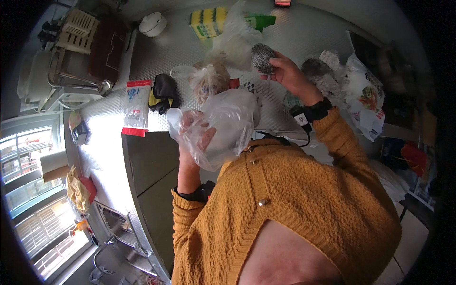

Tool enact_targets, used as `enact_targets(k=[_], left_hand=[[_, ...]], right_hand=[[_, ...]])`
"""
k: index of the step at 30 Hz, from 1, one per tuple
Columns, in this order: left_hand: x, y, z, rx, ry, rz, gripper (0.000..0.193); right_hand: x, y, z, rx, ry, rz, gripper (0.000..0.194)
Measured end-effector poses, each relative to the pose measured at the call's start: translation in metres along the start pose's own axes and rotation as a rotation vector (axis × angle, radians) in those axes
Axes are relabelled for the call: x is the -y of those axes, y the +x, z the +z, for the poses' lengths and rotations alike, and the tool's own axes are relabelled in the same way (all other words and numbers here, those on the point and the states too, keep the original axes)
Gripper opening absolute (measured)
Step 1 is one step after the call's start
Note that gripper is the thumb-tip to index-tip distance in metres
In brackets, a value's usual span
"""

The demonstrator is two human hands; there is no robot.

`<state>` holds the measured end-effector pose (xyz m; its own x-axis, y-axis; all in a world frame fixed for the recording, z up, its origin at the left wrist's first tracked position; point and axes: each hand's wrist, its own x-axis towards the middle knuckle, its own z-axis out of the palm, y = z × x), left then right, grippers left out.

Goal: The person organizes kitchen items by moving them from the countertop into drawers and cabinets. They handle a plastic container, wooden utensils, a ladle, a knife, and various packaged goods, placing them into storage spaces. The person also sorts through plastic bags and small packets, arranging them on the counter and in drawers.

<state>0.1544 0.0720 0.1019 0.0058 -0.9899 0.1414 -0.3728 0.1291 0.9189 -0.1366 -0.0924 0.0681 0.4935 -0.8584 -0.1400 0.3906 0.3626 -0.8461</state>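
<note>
My right hand (pixel 293 75) grips a round steel wool scourer (pixel 262 58) above the counter. A thin clear plastic bag (pixel 231 117) hangs in front of my chest, and my left hand (pixel 199 130) holds it. Part of that hand shows through the film, so whether the fingers are inside the bag or behind it I cannot tell. Just beyond stands a knotted clear bag (pixel 210 80) with brownish contents that are hard to make out. Another translucent bag (pixel 235 46) rises behind that one, and a yellow pack of sponges (pixel 208 22) lies next to it.
On the left of the metallic-patterned counter (pixel 285 114) are black-and-yellow gloves (pixel 164 93) and a red-and-clear packet (pixel 136 107). A white lidded pot (pixel 153 24) stands at the back left. Crumpled plastic (pixel 322 73) and a printed white bag (pixel 365 96) lie right. A sink (pixel 135 254) sits lower left.
</note>
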Motion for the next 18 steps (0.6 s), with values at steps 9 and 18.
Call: enact_targets(k=[9, 18], left_hand=[[-0.039, 0.008, 0.005, -0.020, -0.352, -0.155, 0.088], [-0.056, 0.003, 0.008, -0.022, -0.542, -0.176, 0.114]], right_hand=[[0.052, -0.025, 0.059, 0.122, 0.365, 0.014, 0.053], [0.104, -0.043, 0.162, 0.663, -0.308, 0.213, 0.059]])
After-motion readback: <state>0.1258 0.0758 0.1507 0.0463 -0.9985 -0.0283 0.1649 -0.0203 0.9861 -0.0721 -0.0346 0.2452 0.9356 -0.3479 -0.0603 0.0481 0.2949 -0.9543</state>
